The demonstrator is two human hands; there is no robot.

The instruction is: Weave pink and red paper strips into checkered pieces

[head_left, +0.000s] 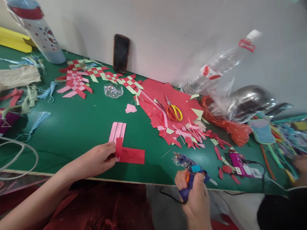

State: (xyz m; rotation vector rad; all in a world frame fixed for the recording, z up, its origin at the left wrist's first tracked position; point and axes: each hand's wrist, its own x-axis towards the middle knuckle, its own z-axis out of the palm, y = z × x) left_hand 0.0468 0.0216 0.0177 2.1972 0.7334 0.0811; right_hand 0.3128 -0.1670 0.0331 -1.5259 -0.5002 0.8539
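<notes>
My left hand (106, 156) is closed on the near end of some paper strips on the green table. Pink strips (117, 131) run away from me, and a red strip (133, 155) extends to the right, with a short red piece standing up across them. A blue glue gun (189, 187) is gripped in my right hand (195, 193) at the table's front edge. Its tip, coated with dried glue and scraps, points up and left, apart from the strips. A black cord hangs below it.
Woven paper pieces (76, 84), a dish of beads (113, 90) and a phone (121, 53) are at the back. Scissors (174, 110) lie on red paper (153, 92) among scraps. A bottle (223, 64) leans right, near a purple power strip (242, 164). Another person's hand (301, 169) shows far right.
</notes>
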